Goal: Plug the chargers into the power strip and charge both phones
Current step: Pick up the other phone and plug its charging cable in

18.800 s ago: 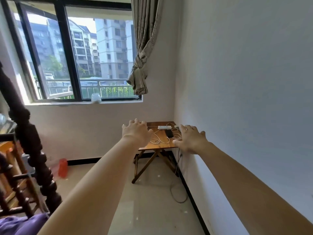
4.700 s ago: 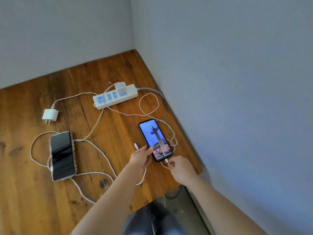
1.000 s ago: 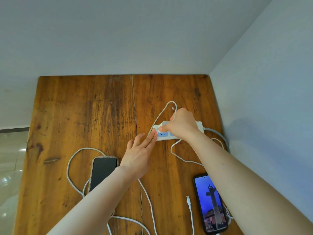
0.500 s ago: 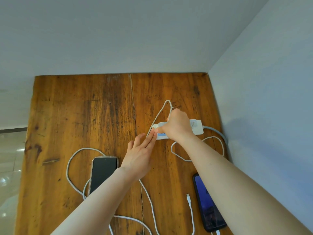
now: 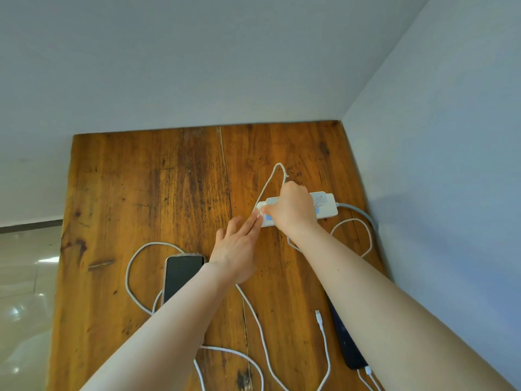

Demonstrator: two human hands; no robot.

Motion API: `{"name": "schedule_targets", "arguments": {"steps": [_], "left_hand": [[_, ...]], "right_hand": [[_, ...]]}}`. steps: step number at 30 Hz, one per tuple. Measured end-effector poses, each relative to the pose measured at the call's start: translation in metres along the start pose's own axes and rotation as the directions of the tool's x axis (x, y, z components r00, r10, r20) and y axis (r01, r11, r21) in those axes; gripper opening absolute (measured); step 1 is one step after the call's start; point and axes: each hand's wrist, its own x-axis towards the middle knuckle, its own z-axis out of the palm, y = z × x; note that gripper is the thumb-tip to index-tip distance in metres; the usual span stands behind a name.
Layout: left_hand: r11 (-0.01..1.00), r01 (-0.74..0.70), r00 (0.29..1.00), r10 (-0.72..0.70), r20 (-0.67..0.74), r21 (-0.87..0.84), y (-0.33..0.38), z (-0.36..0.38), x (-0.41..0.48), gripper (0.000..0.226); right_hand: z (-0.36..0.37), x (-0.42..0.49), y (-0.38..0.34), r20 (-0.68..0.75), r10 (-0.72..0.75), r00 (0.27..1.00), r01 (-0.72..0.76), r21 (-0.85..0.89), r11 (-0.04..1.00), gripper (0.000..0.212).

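Our right hand (image 5: 291,211) curls closed over the strip (image 5: 324,206), hiding whatever it grips; left hand (image 5: 239,249) flat, fingers extended, touching the strip's 9 o'clock end.

Worn wooden table (image 5: 146,193) in a corner, pale grey walls (image 5: 197,66), glossy tiled floor (image 5: 22,292) at left

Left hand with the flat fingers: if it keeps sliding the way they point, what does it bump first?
The left hand points up and right at the near end of the white power strip. Its fingertips look already against it, beside the right hand.
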Motion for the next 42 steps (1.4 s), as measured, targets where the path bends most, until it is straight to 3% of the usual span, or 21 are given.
{"name": "schedule_targets", "arguments": {"steps": [4, 6, 11, 16, 19, 27, 30, 33, 35, 39, 42], "left_hand": [[0.975, 0.151, 0.969, -0.179, -0.173, -0.163, -0.013, 0.004, -0.039, 0.075], [0.931, 0.273, 0.927, -0.321, -0.193, -0.241, -0.019, 0.014, -0.068, 0.069], [0.828, 0.446, 0.825, -0.528, -0.201, -0.341, -0.021, 0.045, -0.118, 0.064], [0.669, 0.590, 0.690, -0.708, -0.148, -0.451, -0.019, 0.064, -0.145, 0.070], [0.647, 0.613, 0.670, -0.730, -0.135, -0.453, -0.021, 0.071, -0.156, 0.073], [0.648, 0.640, 0.657, -0.740, -0.142, -0.414, -0.036, 0.066, -0.154, 0.087], [0.603, 0.679, 0.622, -0.775, -0.108, -0.418, -0.036, 0.056, -0.148, 0.096], [0.560, 0.733, 0.591, -0.805, -0.045, -0.387, -0.032, 0.046, -0.146, 0.095], [0.522, 0.733, 0.579, -0.815, -0.002, -0.435, -0.030, 0.039, -0.147, 0.082], [0.452, 0.598, 0.660, -0.746, 0.086, -0.662, -0.031, 0.021, -0.159, 0.021], [0.363, 0.566, 0.689, -0.702, 0.182, -0.741, -0.027, 0.003, -0.172, 0.015]], "right_hand": [[-0.014, -0.038, 0.021, -0.246, -0.184, 0.952, 0.240, 0.226, 0.944, 0.035], [-0.013, -0.067, 0.043, -0.251, -0.229, 0.940, 0.298, 0.284, 0.911, 0.021], [0.032, -0.133, 0.117, 0.059, -0.096, 0.994, 0.072, 0.319, 0.945, 0.010], [0.066, -0.172, 0.169, 0.081, 0.068, 0.994, -0.074, 0.070, 0.995, 0.026], [0.073, -0.182, 0.180, 0.081, 0.118, 0.990, -0.116, -0.035, 0.993, 0.029], [0.094, -0.181, 0.177, 0.077, 0.108, 0.991, -0.102, -0.078, 0.992, 0.036], [0.095, -0.183, 0.172, 0.079, 0.120, 0.990, -0.118, -0.025, 0.993, 0.023], [0.094, -0.189, 0.161, 0.087, 0.141, 0.986, -0.153, 0.153, 0.976, 0.024], [0.088, -0.195, 0.151, 0.086, 0.158, 0.984, -0.175, 0.247, 0.953, 0.027], [0.070, -0.213, 0.133, 0.124, 0.152, 0.981, -0.189, 0.388, 0.902, 0.021], [0.048, -0.231, 0.116, 0.178, 0.117, 0.977, -0.186, 0.447, 0.875, 0.023]]}}
